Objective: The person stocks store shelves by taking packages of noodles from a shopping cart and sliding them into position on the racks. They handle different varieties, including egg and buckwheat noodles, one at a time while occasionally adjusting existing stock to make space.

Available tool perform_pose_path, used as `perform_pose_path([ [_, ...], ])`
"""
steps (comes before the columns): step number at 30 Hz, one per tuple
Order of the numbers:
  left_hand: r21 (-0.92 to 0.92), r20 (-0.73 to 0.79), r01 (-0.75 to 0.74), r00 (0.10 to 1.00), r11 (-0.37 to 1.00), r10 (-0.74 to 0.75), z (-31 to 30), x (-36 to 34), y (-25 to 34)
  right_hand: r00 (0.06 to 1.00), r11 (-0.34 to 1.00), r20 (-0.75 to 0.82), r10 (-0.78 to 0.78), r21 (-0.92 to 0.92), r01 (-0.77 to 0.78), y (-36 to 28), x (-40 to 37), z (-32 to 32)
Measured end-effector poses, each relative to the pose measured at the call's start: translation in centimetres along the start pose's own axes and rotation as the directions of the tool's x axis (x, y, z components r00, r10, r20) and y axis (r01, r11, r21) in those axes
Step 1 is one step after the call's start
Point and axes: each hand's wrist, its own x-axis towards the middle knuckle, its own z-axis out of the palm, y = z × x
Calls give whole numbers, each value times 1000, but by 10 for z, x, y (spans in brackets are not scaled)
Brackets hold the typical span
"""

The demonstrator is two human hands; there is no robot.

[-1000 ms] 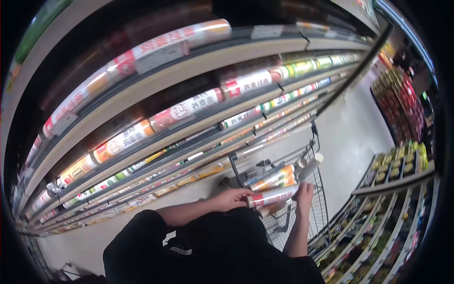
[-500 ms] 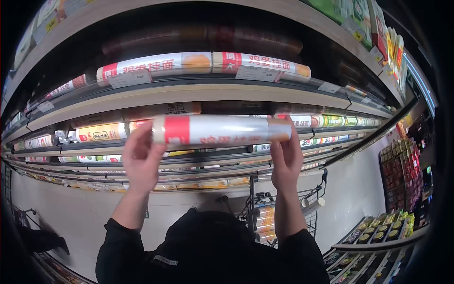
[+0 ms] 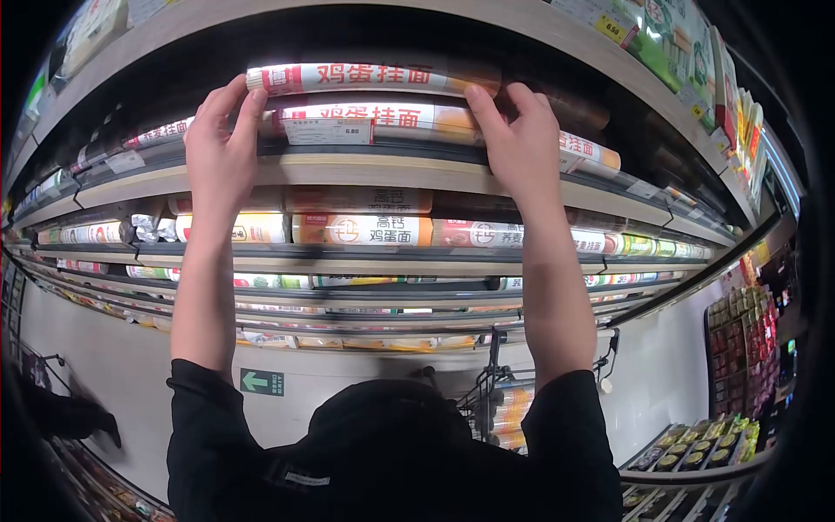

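Note:
A long cylindrical pack of dried noodles [image 3: 374, 76], white with red lettering, lies level across the upper shelf. My left hand [image 3: 224, 130] pinches its left end between thumb and fingers. At the right end my right hand [image 3: 519, 130] grips it the same way. Just below and in front sits another pack of the same noodles [image 3: 357, 115], partly covered by a price label [image 3: 329, 130]. The back of the shelf is dark.
Lower shelves hold more noodle packs [image 3: 361, 230]. A shopping cart [image 3: 509, 409] with packs in it stands below my right arm. A green floor sign [image 3: 262, 382] lies at left, with a person's dark shoe [image 3: 109, 428] farther left. Stacked goods [image 3: 744, 339] stand at right.
Both hands have carried the noodle pack upward and away from me, from in front of the lower shelves to the upper shelf. Its lettering now reads sharply.

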Motion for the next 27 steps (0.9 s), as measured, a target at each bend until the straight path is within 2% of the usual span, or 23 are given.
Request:
perform_pose_path([
  [3, 351, 38, -106, 994, 930, 99, -5, 8, -15, 999, 999, -28, 19, -28, -20, 2, 0, 11],
  [6, 445, 39, -115, 993, 888, 110, -5, 12, -14, 998, 992, 46, 34, -120, -29, -6, 0, 9],
  [7, 396, 16, -208, 976, 894, 219, -3, 15, -22, 999, 991, 22, 41, -130, -38, -8, -1, 9],
  [10, 433, 75, -119, 993, 893, 95, -5, 21, -16, 997, 996, 26, 73, -48, -72, 0, 2, 10],
  [11, 414, 66, -167, 986, 895, 153, -5, 23, -22, 997, 997, 13, 74, -6, -74, -1, 3, 11],
  [12, 499, 100, -118, 992, 859, 78, -7, 24, -18, 998, 998, 2, 64, -31, -64, -3, 3, 11],
  [14, 425, 107, -98, 993, 900, 58, -6, 24, -19, 998, 993, -14, 56, -99, -58, -2, 4, 11],
  [16, 353, 102, -13, 995, 935, -25, -5, 24, -19, 992, 999, -124, -18, -42, 13, 9, 3, 23],
  [18, 319, 112, 7, 993, 948, -45, -6, 26, -26, 999, 993, 9, 46, -110, -45, -12, 4, 4],
  [20, 268, 154, 24, 986, 963, -67, -10, 33, -45, 995, 995, -91, -29, -99, 20, -9, -5, 8],
  [21, 360, 57, 39, 996, 932, -63, -4, 20, -22, 932, 990, -333, -141, -30, 139, -4, -13, 13],
  [22, 444, -47, 60, 998, 894, -43, 3, 3, 1, 863, 980, -466, -195, -66, 186, 1, -25, 18],
  [23, 261, -123, 38, 992, 965, -5, 10, -14, 7, 772, 969, -587, -244, -114, 220, 6, -37, 23],
  [24, 129, -174, -80, 980, 988, 102, 17, -29, 3, 748, 965, -613, -255, -207, 160, 11, -57, 27],
  [25, 8, -221, -211, 953, 978, 207, 24, -43, 0, 706, 961, -653, -275, -193, 196, 12, -80, 21],
  [26, -55, -258, -421, 882, 905, 394, 36, -56, -7, 760, 976, -614, -216, -120, 181, 11, -113, 10],
  [27, -191, -137, -533, 846, 824, 515, 54, -80, -3, 828, 987, -536, -163, -84, 139, 14, -148, -3],
])
